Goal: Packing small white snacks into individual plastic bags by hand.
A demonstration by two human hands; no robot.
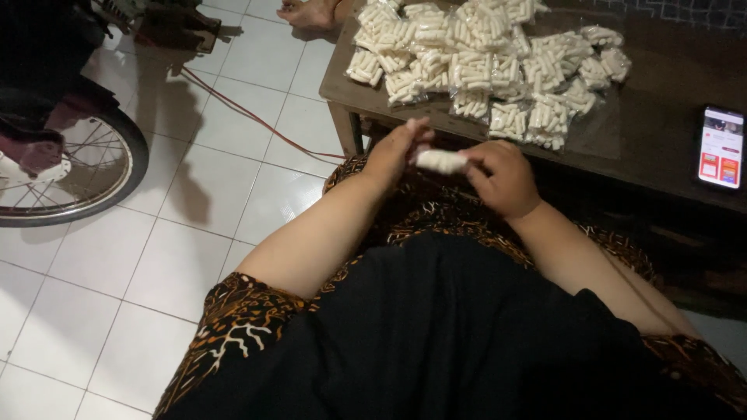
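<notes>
My left hand [395,154] and my right hand [504,177] meet over my lap, both gripping one small clear packet of white stick-shaped snacks [440,161] between their fingertips. The left hand is blurred. Just beyond them, a heap of many similar filled packets [482,62] lies on the dark wooden table [669,70].
A phone [720,147] with a lit screen lies at the table's right side. A bicycle wheel [70,167] stands on the white tiled floor at left, with a red cable [249,117] running across the tiles. Another person's bare foot [307,12] shows at the top.
</notes>
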